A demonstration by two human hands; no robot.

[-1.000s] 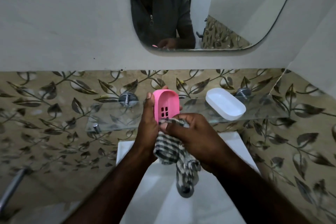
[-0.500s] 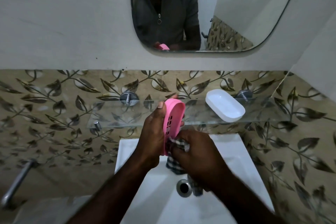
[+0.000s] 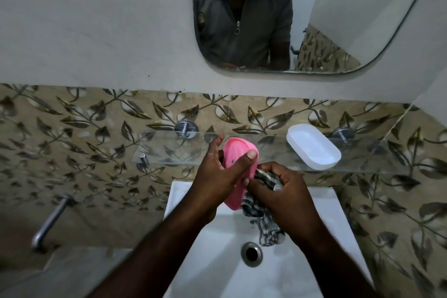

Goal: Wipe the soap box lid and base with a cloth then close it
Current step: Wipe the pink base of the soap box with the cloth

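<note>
Since half a second ago the pink soap box part (image 3: 235, 152) has turned in the left hand (image 3: 215, 176): it was almost edge-on with its slots showing, and now its smooth rounded side faces the camera. The left thumb lies across this side near the top, and the other fingers are curled behind it, so the hand grips the part firmly. The part stands tilted, its upper end in front of the glass shelf (image 3: 167, 152) and its lower end over the back rim of the white washbasin (image 3: 242, 280).

The right hand (image 3: 287, 198) is closed around a bunched grey-and-white checked cloth (image 3: 267, 227) and presses it against the right edge of the pink part. The free end of the cloth hangs down from this hand into the basin, just above and to the right of the drain (image 3: 251, 251).

The white soap box part (image 3: 314, 149) lies on the right side of the shelf with its hollow side up, well apart from both hands. The shelf is fixed by round metal brackets (image 3: 185, 127) to a wall of leaf-pattern tiles (image 3: 72, 128). A metal pipe (image 3: 50, 222) comes out of the wall at the left. Above, a mirror (image 3: 362, 19) shows a person in a grey zipped shirt.
</note>
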